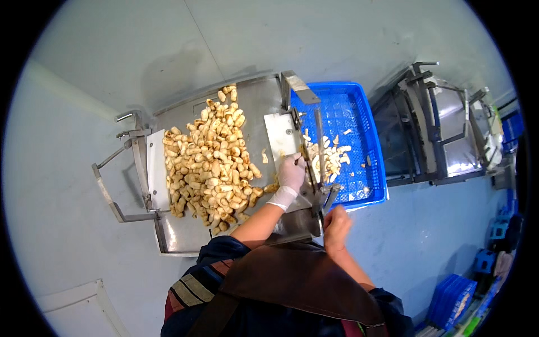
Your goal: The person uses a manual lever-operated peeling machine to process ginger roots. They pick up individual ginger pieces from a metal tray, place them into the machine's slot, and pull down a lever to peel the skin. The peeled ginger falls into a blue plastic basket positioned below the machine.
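My left hand (291, 172), in a thin white glove, rests with curled fingers on the white cutting board (278, 132) of a lever cutter. Its fingertips are close to the cutter's metal blade edge (309, 166); what is between them is hidden. My bare right hand (337, 227) is closed around the cutter's metal handle (331, 198), low at the front right corner. Left of my gloved hand lies a large heap of stubby, pale brown mushrooms (214, 164) on a stainless steel table (259, 101). Pale cut pieces (332, 158) lie in a blue plastic crate (370, 126) beyond the blade.
A second lever cutter (141, 168) is mounted at the table's left end, its bent handle (103, 185) jutting outward. One loose piece (265, 156) lies between heap and board. More metal cutters (442, 122) stand to the right. Blue crates (452, 299) are stacked at lower right.
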Motion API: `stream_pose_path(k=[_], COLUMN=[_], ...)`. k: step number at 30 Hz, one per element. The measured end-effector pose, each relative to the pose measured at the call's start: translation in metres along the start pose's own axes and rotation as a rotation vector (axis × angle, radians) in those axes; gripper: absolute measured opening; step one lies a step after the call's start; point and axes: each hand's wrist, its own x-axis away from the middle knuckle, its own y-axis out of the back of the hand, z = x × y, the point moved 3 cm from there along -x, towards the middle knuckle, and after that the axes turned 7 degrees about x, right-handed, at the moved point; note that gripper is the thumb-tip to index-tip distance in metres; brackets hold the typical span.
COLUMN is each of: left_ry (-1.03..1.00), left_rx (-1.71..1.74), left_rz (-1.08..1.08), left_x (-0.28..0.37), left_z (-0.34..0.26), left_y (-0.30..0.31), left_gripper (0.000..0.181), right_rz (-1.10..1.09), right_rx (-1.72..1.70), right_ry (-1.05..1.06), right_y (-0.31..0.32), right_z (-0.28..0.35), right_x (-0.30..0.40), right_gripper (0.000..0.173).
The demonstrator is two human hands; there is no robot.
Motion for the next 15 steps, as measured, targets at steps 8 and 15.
stream_pose_path(k=[8,15], left_ry=[0.16,0.059], left_rx=[0.075,0.082], left_rz=[0.124,0.095], left_x=[-0.001,-0.011], left_z=[-0.005,0.019], left_y=[-0.002,-0.002], left_gripper=[0.017,0.017], right_rz=[-0.045,0.023], right_rx=[-0.029,0.005], right_ry=[0.014,-0.046], right_y=[0.005,0.007], right_z=[0.02,0.05], right_x=[-0.004,-0.01], right_gripper=[0.043,0.045])
